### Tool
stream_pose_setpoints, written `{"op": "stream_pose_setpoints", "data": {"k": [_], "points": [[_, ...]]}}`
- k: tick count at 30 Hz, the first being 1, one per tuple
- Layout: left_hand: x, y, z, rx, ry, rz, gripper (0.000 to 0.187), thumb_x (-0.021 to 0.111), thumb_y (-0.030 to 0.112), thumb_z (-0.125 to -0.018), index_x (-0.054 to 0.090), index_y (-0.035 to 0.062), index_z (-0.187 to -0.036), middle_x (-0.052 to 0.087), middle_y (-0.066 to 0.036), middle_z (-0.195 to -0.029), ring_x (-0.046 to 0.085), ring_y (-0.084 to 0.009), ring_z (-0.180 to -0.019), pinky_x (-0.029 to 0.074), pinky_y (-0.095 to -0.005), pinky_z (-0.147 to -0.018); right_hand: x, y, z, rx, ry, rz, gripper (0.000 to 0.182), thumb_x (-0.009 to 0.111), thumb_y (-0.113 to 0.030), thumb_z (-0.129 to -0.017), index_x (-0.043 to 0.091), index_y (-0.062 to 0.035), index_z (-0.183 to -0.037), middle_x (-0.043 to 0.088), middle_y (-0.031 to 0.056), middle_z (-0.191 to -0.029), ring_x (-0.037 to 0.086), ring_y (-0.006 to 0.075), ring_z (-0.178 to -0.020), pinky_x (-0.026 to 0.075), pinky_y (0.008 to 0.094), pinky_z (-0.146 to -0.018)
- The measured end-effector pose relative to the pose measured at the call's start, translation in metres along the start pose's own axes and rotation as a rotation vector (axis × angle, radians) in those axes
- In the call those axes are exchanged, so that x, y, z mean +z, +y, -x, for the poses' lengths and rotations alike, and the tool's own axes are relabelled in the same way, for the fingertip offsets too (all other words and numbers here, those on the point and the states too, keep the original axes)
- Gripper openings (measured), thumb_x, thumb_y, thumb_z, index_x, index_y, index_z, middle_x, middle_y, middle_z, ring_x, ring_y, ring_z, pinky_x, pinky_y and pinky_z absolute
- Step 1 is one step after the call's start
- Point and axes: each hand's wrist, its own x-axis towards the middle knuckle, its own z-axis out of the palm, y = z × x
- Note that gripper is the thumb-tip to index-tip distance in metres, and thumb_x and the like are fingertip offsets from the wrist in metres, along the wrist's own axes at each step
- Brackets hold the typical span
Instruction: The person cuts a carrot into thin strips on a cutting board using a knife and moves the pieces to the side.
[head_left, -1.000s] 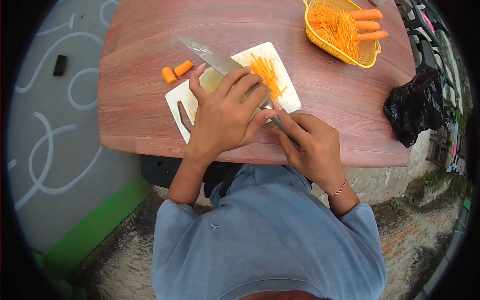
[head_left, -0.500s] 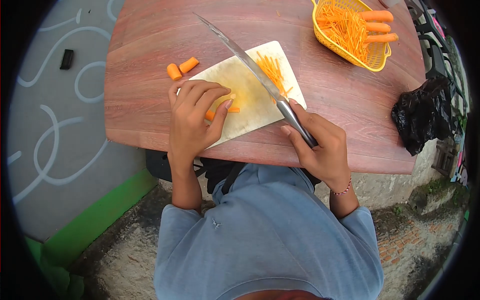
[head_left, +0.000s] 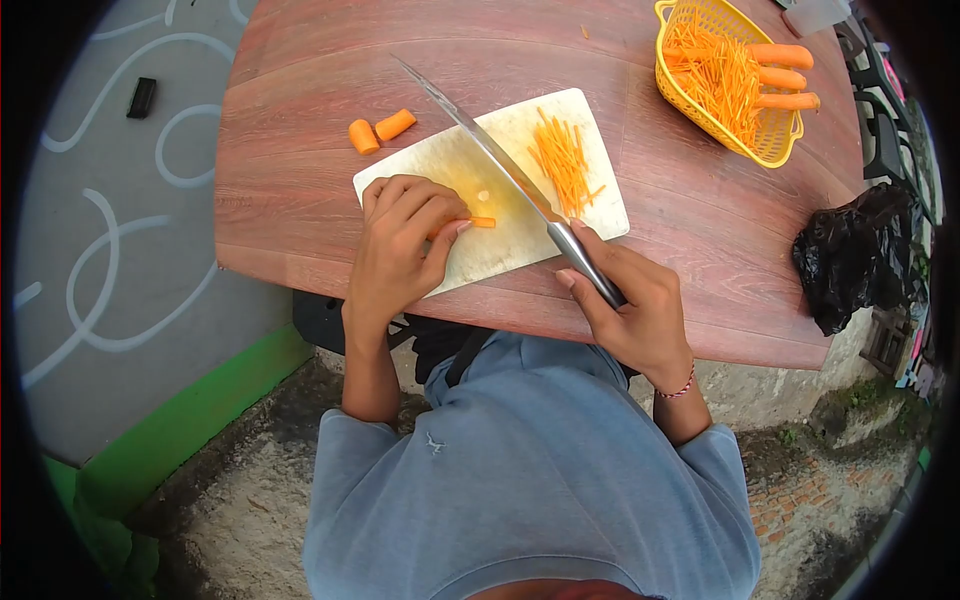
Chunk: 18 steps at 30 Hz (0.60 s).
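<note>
My right hand (head_left: 632,300) is wrapped round the handle of a long knife (head_left: 500,158), whose blade points up and left above a white cutting board (head_left: 480,262). Over the board's left part, my left hand (head_left: 405,235) has its fingers curled and closed on a carrot piece (head_left: 483,222), one end of which sticks out past the fingertips; the rest is hidden. Thin carrot strips (head_left: 562,160) lie on the board's right side. Two short carrot chunks (head_left: 380,130) rest on the table just beyond the board's upper left edge.
A yellow basket (head_left: 690,108) with shredded carrot and several whole carrots stands at the upper right of the wooden table (head_left: 300,180). A black plastic bag (head_left: 855,255) hangs at its right edge. Chairs stand beyond, and a clear container (head_left: 815,15) is at the top right.
The fingers of my left hand have come down and closed on the carrot piece. The knife has shifted slightly, uncovering more strips. The view has shifted a little.
</note>
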Motion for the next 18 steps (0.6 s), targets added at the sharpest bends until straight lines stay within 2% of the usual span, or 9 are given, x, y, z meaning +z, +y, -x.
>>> {"op": "stream_pose_setpoints", "data": {"k": [7, 9, 16, 17, 18], "points": [[-0.013, 0.004, -0.009, 0.004, 0.021, 0.025, 0.016, 0.076, -0.001, -0.087, 0.072, 0.0026, -0.102, 0.074, -0.011, -0.102, 0.067, -0.0295, -0.099, 0.047, -0.0417, -0.095, 0.004, 0.003, 0.002, 0.020, 0.002, -0.044, 0.046, 0.083, -0.012, -0.092, 0.072, -0.0015, -0.136, 0.073, 0.0173, -0.086, 0.071, 0.0299, -0.068, 0.055, 0.0383, -0.065], [-0.014, 0.003, -0.013, 0.021, 0.030, 0.047, 0.016, 0.075, -0.002, -0.090, 0.071, 0.0011, -0.105, 0.074, -0.013, -0.102, 0.069, -0.0296, -0.093, 0.051, -0.0395, -0.090, 0.004, 0.002, 0.001, 0.048, -0.006, -0.051, 0.046, 0.083, -0.012, -0.092, 0.073, -0.0013, -0.135, 0.073, 0.0176, -0.086, 0.071, 0.0296, -0.068, 0.055, 0.0379, -0.065], [0.001, 0.015, -0.032, -0.025, 0.090, 0.219, 0.021, 0.077, -0.003, -0.089, 0.072, 0.0002, -0.110, 0.075, -0.012, -0.100, 0.071, -0.0272, -0.085, 0.056, -0.0364, -0.079, 0.005, -0.001, 0.002, 0.103, 0.029, -0.082, 0.046, 0.083, -0.012, -0.092, 0.072, -0.0001, -0.135, 0.074, 0.0200, -0.087, 0.070, 0.0284, -0.067, 0.054, 0.0376, -0.066], [0.007, 0.013, -0.035, 0.042, 0.116, 0.196, 0.023, 0.079, -0.003, -0.086, 0.074, 0.0012, -0.108, 0.075, -0.011, -0.098, 0.071, -0.0264, -0.086, 0.055, -0.0375, -0.081, 0.005, -0.002, 0.003, 0.103, 0.029, -0.079, 0.046, 0.083, -0.012, -0.092, 0.072, -0.0001, -0.135, 0.074, 0.0200, -0.087, 0.070, 0.0284, -0.067, 0.054, 0.0376, -0.066], [0.011, 0.011, -0.036, 0.109, 0.142, 0.172, 0.025, 0.082, -0.003, -0.083, 0.076, 0.0023, -0.107, 0.076, -0.010, -0.096, 0.071, -0.0256, -0.088, 0.054, -0.0385, -0.083, 0.004, -0.004, 0.003, 0.142, 0.013, -0.060, 0.047, 0.083, -0.013, -0.093, 0.072, 0.0003, -0.136, 0.076, 0.0180, -0.089, 0.070, 0.0199, -0.071, 0.054, 0.0328, -0.068]]}}
